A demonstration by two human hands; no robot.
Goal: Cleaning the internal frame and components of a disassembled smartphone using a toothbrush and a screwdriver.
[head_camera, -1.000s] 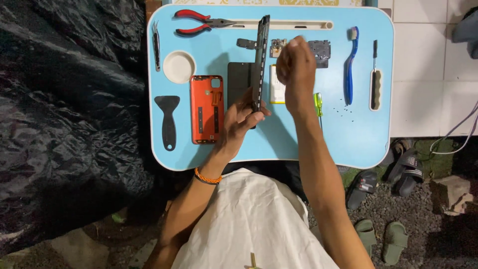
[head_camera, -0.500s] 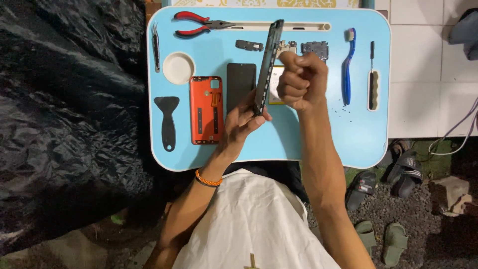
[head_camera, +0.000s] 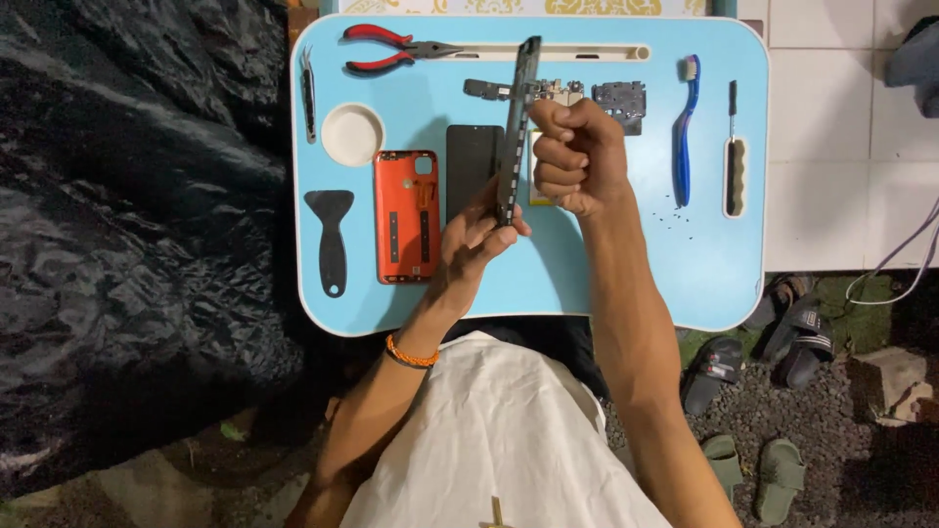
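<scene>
The left hand (head_camera: 469, 240) pinches the near end of a dark phone frame (head_camera: 515, 127), held on edge above the blue tray (head_camera: 626, 284). The right hand (head_camera: 577, 156), a closed fist, grips its middle. The frame runs away from the person. Beside lie an orange back cover (head_camera: 405, 215), black screen (head_camera: 471, 166), and, farther off, red-handled pliers (head_camera: 391, 49).

Dark phone frame (head_camera: 515, 127): slim, edge-on to camera, standing nearly upright, slightly tilted, raised above blue tray; gripped at lower end and mid-edge.
</scene>
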